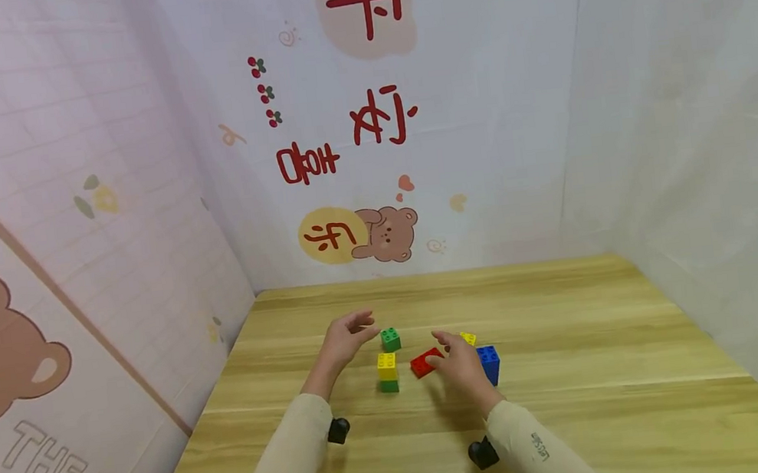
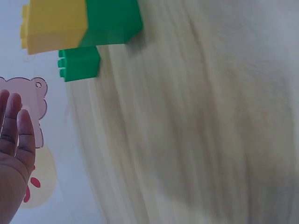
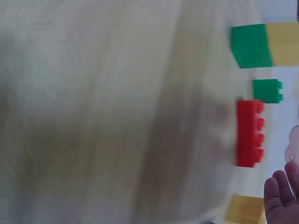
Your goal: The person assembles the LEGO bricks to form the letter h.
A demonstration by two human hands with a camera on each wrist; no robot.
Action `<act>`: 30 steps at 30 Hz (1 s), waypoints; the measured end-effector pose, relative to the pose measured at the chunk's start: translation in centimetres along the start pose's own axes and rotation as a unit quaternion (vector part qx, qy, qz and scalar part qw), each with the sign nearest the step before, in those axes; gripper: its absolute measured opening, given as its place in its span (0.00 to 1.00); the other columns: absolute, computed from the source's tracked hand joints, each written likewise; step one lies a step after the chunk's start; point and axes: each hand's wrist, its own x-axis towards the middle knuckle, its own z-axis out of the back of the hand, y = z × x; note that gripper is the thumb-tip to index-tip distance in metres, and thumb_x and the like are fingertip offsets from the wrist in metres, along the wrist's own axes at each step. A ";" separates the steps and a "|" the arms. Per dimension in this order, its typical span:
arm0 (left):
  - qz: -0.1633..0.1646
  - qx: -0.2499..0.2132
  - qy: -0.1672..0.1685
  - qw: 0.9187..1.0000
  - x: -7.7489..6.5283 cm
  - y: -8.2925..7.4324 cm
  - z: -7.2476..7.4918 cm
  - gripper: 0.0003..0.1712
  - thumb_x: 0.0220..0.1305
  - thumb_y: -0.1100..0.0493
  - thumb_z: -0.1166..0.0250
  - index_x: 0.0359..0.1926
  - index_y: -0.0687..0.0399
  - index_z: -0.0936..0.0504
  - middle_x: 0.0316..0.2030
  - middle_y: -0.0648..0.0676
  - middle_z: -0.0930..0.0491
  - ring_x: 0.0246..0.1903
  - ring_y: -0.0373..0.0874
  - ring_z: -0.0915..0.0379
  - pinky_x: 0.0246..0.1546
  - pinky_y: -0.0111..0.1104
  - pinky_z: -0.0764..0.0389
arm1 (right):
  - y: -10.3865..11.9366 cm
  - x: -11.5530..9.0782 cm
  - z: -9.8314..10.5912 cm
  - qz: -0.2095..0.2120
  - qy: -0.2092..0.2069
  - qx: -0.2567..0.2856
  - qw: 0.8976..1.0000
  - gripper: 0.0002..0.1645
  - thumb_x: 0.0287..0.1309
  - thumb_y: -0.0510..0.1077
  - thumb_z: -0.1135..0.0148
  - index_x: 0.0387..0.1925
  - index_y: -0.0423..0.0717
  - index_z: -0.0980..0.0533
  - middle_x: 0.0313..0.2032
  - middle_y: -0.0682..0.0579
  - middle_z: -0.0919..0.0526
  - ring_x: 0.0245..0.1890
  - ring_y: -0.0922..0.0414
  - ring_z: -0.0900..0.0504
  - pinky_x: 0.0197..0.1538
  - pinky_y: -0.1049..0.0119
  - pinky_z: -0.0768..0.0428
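Note:
My left hand (image 1: pixel 350 338) hovers just left of a small green brick (image 1: pixel 390 339), its fingers extended and holding nothing. Nearer to me a yellow brick (image 1: pixel 387 363) sits on top of a green brick (image 1: pixel 389 386); the left wrist view shows this stack from the side. My right hand (image 1: pixel 464 370) is over the near side of a flat red brick (image 1: pixel 424 364). In the right wrist view that hand's straight fingers (image 3: pixel 272 190) are apart from the red brick (image 3: pixel 245 133). Partly hidden behind the right hand are a yellow brick (image 1: pixel 469 338) and a blue brick (image 1: pixel 489 363).
The bricks stand on a wood-grain table (image 1: pixel 608 374). White printed cloth (image 1: pixel 491 117) rises behind it and at both sides. Below each wrist hangs a black camera mount, one at the left (image 1: pixel 338 430) and one at the right (image 1: pixel 483 454).

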 end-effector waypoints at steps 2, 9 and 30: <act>0.006 -0.003 0.000 1.000 -0.2 0.4 0.3 0.28 0.66 0.51 0.32 0.66 0.51 0.24 0.55 0.53 0.20 0.53 0.49 0.25 0.56 0.45 0.24 | -0.4 0.0 -0.5 -0.004 -0.005 -0.002 1.000 0.31 0.61 0.38 0.32 0.65 0.38 0.28 0.61 0.36 0.25 0.59 0.38 0.25 0.57 0.46 0.24; 0.021 -0.006 0.000 1.000 -1.2 2.1 0.8 0.27 0.68 0.53 0.34 0.65 0.53 0.24 0.55 0.54 0.21 0.52 0.49 0.26 0.54 0.45 0.24 | -1.3 0.1 -1.5 -0.019 -0.023 -0.003 1.000 0.32 0.59 0.35 0.32 0.64 0.34 0.28 0.60 0.35 0.24 0.58 0.38 0.25 0.58 0.44 0.26; 0.035 0.010 0.009 0.999 -2.6 5.6 0.3 0.27 0.68 0.53 0.34 0.64 0.59 0.24 0.54 0.57 0.20 0.51 0.49 0.25 0.51 0.43 0.22 | -1.9 1.4 -3.0 -0.067 0.019 -0.038 0.997 0.32 0.59 0.32 0.34 0.65 0.33 0.30 0.62 0.35 0.27 0.58 0.42 0.26 0.60 0.45 0.27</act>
